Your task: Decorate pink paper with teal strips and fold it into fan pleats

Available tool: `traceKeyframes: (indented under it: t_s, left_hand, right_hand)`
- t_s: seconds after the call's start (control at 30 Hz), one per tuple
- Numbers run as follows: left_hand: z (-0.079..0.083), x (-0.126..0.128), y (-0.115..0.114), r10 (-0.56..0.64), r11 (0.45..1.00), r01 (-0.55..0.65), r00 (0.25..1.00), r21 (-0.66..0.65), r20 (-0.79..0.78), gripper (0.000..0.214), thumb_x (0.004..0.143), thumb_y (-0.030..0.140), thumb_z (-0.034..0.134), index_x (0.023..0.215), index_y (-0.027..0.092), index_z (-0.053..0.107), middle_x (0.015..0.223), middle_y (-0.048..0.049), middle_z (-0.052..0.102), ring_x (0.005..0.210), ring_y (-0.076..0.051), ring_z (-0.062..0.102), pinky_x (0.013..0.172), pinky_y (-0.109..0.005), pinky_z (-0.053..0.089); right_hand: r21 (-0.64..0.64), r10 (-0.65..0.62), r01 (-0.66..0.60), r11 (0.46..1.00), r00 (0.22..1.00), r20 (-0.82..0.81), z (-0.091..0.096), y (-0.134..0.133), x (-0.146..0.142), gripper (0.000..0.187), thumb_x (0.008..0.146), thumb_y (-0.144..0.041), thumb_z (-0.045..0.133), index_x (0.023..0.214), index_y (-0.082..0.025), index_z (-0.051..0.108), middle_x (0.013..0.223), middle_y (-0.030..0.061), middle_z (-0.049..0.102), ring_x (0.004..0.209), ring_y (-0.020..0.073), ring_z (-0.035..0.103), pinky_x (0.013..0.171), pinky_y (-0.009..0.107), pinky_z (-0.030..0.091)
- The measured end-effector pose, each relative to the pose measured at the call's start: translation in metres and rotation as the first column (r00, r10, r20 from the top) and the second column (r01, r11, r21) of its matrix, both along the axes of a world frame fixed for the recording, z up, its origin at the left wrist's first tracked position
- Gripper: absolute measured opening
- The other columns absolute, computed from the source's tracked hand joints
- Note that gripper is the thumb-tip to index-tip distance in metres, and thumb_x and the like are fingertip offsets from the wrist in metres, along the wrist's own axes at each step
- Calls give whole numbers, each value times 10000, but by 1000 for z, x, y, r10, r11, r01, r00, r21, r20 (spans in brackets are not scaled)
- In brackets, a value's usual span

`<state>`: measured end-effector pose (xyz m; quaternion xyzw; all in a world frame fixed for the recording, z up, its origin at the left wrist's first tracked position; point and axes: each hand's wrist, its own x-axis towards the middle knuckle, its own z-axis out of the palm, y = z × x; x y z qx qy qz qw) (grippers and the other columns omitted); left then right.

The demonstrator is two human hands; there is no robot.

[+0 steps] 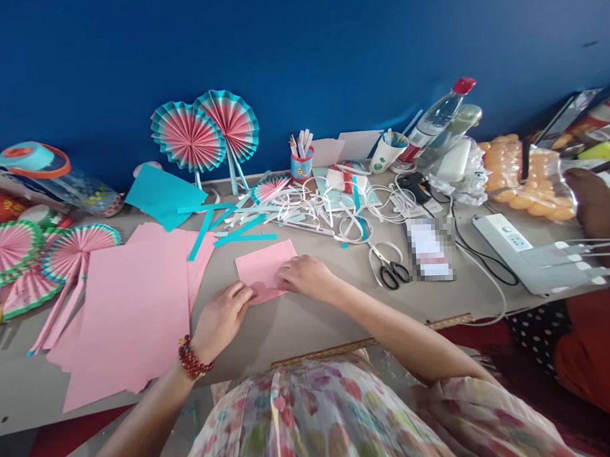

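Note:
A small sheet of pink paper lies on the table in front of me, its near edge apparently lifted or folded. My left hand, with a red bead bracelet at the wrist, pinches the paper's near left corner. At the paper's right side, my right hand presses its curled fingers on it; the fingertips are partly hidden. A stack of larger pink sheets is left of my left hand. Scissors with black handles lie right of my right hand.
Blue and white paper strips cover the table behind the paper. Two pleated paper fans stand against the blue wall. Rightward are a phone, a power strip with cables and a bottle. Another person's arm shows at far right.

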<state>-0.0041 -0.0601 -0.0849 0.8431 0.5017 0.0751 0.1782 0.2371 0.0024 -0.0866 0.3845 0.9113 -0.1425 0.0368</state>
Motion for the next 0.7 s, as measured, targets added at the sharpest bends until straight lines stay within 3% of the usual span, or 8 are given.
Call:
traceKeyframes:
  t_s: [0.1, 0.2, 0.3, 0.5, 0.7]
  left_hand:
    - [3, 2, 0, -102, 989, 112, 989, 98, -105, 336, 949, 94, 430, 1177, 262, 611, 1032, -41, 595, 953, -202, 564, 822, -320, 432]
    - [6, 5, 2, -254, 942, 295, 939, 160, -234, 493, 906, 43, 446, 1297, 315, 573, 1090, -53, 585, 988, -230, 525, 834, -361, 411]
    - [8, 8, 4, -347, 899, 403, 894, 172, -282, 539, 909, 51, 449, 1383, 300, 507, 1082, -62, 591, 958, -233, 506, 819, -372, 406]
    - [8, 15, 9, -370, 887, 411, 905, 211, -209, 364, 987, 124, 385, 1270, 225, 590, 1055, -76, 597, 949, -222, 504, 803, -361, 425]
    - [4, 22, 10, -376, 910, 389, 920, 145, -112, 302, 1004, 144, 357, 1149, 174, 620, 1047, -79, 603, 959, -206, 529, 845, -346, 464]
  right_hand:
    - [5, -1, 1, 1000, 1000, 8, 1, -1, 0, 314, 977, -427, 528, 1028, -156, 678, 1033, 117, 716, 964, 230, 646, 775, 301, 414]
    - [11, -5, 5, 1000, 1000, 8, 0, -2, -1, 306, 969, -423, 544, 1024, -154, 678, 1040, 122, 713, 969, 231, 644, 783, 299, 412]
    - [23, -11, 11, 1000, 1000, -19, -3, -3, -1, 299, 967, -421, 550, 1013, -154, 675, 1018, 117, 712, 946, 224, 640, 785, 299, 402]
    - [-42, -3, -4, 999, 983, -185, 5, 3, 21, 230, 933, -380, 618, 855, -166, 649, 870, 54, 690, 799, 164, 599, 717, 257, 361]
    - [-109, -42, 10, 994, 953, -300, 11, 6, 51, 165, 950, -258, 576, 815, -181, 633, 807, 22, 647, 772, 146, 562, 722, 241, 343]
